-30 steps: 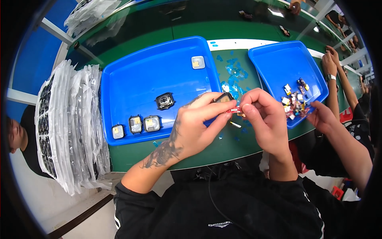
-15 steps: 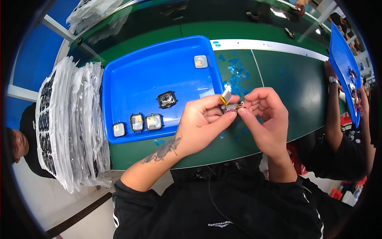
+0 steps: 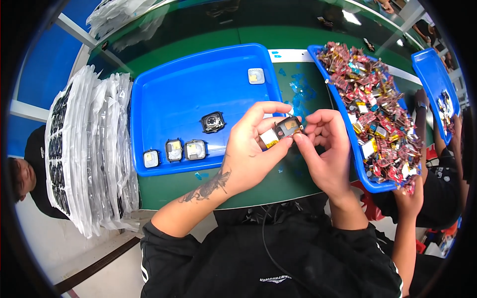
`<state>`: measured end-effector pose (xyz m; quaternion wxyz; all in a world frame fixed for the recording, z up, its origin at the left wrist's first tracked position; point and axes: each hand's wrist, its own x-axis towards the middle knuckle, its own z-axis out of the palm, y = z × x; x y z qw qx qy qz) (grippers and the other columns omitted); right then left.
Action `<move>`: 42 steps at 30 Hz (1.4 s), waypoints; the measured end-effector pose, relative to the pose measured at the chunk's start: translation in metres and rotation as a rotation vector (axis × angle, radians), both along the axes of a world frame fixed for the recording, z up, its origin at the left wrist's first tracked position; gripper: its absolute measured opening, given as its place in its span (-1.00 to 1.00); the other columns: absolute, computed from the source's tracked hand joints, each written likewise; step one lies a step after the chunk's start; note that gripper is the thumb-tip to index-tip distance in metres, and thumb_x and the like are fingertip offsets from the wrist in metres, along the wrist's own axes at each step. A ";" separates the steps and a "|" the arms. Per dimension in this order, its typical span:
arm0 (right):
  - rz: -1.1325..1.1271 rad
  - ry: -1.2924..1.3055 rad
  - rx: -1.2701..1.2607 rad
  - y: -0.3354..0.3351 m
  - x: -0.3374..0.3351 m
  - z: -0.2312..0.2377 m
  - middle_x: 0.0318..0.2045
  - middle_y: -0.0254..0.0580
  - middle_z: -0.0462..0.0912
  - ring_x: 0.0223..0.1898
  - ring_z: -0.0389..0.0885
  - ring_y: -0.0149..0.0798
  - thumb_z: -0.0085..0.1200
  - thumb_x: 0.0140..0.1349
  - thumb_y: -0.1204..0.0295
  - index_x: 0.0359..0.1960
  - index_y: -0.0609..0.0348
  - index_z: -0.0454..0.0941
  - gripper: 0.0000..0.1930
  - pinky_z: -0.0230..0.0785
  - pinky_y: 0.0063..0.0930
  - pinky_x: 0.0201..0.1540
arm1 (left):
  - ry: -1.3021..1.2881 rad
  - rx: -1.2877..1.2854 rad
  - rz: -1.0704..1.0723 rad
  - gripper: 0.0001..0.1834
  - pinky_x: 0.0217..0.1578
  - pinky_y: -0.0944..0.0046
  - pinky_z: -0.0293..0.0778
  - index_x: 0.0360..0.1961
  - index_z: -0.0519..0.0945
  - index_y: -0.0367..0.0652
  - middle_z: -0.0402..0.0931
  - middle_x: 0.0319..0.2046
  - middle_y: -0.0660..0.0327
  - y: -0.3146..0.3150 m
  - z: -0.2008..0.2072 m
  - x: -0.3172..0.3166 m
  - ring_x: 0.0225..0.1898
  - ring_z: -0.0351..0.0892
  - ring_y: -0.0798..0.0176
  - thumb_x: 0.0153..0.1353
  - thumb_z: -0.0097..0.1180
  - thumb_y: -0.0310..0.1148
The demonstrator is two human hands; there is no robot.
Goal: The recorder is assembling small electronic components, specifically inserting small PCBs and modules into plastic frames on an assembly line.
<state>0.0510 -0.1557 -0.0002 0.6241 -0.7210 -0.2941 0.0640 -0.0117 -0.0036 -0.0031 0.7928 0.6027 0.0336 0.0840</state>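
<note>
Over the green table, my left hand (image 3: 248, 151) is closed around a small dark smartwatch case (image 3: 288, 127), gripping it between thumb and fingers. A silver-and-yellow battery (image 3: 269, 138) lies beside the case, against my left fingers. My right hand (image 3: 328, 154) pinches the case's right edge with thumb and curled fingers; what its fingertips hold there is partly hidden. To the left, a blue tray (image 3: 169, 94) carries a black round-centred watch case (image 3: 212, 122) in its middle. Several square watch parts (image 3: 195, 149) sit near its front edge, and another pale one (image 3: 256, 76) at the far right corner.
At right, a blue tray (image 3: 375, 187) heaped with red circuit boards and batteries overlaps the table, with another person's hand (image 3: 410, 197) at its near corner. Behind it is another blue tray (image 3: 422, 62). Blue film scraps (image 3: 301, 89) litter the table. Plastic-wrapped sheets (image 3: 82, 149) stand left.
The heaped tray has come in at the right. In my hands the watch case has turned to show its face, and the battery has swung from above it to its left side.
</note>
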 end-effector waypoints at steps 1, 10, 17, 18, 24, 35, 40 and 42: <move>-0.040 0.052 0.011 0.002 -0.002 0.001 -0.35 -0.33 0.46 -0.38 0.43 -0.59 0.21 0.12 0.67 -0.09 0.25 0.36 -0.65 0.36 -0.75 -0.37 | 0.009 -0.024 -0.001 -0.54 -0.12 0.40 0.51 0.09 0.33 -0.29 0.56 -0.08 0.05 0.001 0.002 0.000 -0.06 0.56 0.37 0.15 0.10 -0.69; -0.159 -0.237 0.004 0.014 -0.009 -0.002 -0.30 -0.18 0.58 -0.37 0.55 -0.49 0.17 0.06 0.71 -0.07 0.29 0.46 -0.65 0.51 -0.62 -0.36 | -0.026 -0.043 -0.021 -0.58 -0.30 0.52 0.50 0.04 0.33 -0.22 0.57 -0.12 0.14 0.009 0.005 -0.002 -0.12 0.56 0.46 0.15 0.09 -0.65; -0.137 -0.211 -0.095 0.023 -0.006 0.006 -0.37 -0.22 0.54 -0.41 0.55 -0.43 0.14 0.05 0.72 -0.05 0.27 0.48 -0.62 0.51 -0.57 -0.34 | -0.112 0.113 0.068 -0.44 -0.08 0.31 0.54 0.17 0.28 -0.22 0.41 0.09 0.02 0.009 0.008 -0.003 0.06 0.51 0.26 0.13 0.12 -0.65; -0.099 -0.063 -0.060 0.029 -0.003 0.011 -0.38 -0.27 0.53 -0.39 0.55 -0.45 0.11 0.08 0.70 -0.03 0.25 0.46 -0.63 0.50 -0.57 -0.33 | -0.141 0.155 0.150 -0.42 -0.13 0.28 0.55 0.20 0.27 -0.19 0.37 0.12 0.01 0.013 0.010 -0.004 0.06 0.50 0.22 0.15 0.12 -0.61; -0.051 0.126 0.011 0.073 0.100 0.032 -0.42 -0.16 0.67 -0.38 0.60 -0.43 0.08 0.12 0.55 0.02 0.37 0.40 -0.61 0.45 -0.58 -0.29 | 0.098 1.321 0.367 -0.77 -0.31 0.32 0.52 -0.18 0.57 -0.16 0.62 -0.32 0.12 0.089 0.038 -0.002 -0.31 0.63 0.19 0.14 0.19 -0.33; -0.335 0.139 -0.387 0.144 0.265 -0.060 -0.40 -0.08 0.66 -0.37 0.66 -0.18 0.44 -0.24 0.45 -0.28 0.27 0.55 -0.57 0.49 -0.36 -0.27 | 0.191 1.549 0.074 -0.53 -0.05 0.04 0.47 -0.13 0.46 -0.11 0.52 -0.14 0.02 0.090 0.010 -0.025 -0.06 0.54 -0.09 -0.05 0.33 -0.22; -0.451 -0.216 -0.606 0.134 0.237 -0.032 -0.18 0.04 0.66 -0.08 0.61 0.02 0.33 -0.06 0.22 -0.17 0.25 0.58 -0.54 0.44 -0.22 0.01 | 0.381 1.481 0.078 -0.56 -0.09 0.01 0.48 -0.19 0.53 -0.20 0.53 -0.18 -0.01 0.085 0.015 -0.015 -0.08 0.55 -0.12 -0.12 0.30 -0.26; -0.414 -0.298 -0.565 0.129 0.231 -0.019 -0.19 0.05 0.66 -0.09 0.62 0.03 0.32 -0.03 0.24 -0.15 0.24 0.59 -0.56 0.45 -0.22 0.01 | 0.292 1.450 0.100 -0.57 -0.17 0.12 0.52 -0.20 0.57 -0.23 0.53 -0.25 0.03 0.085 0.024 -0.013 -0.21 0.59 0.02 -0.14 0.30 -0.30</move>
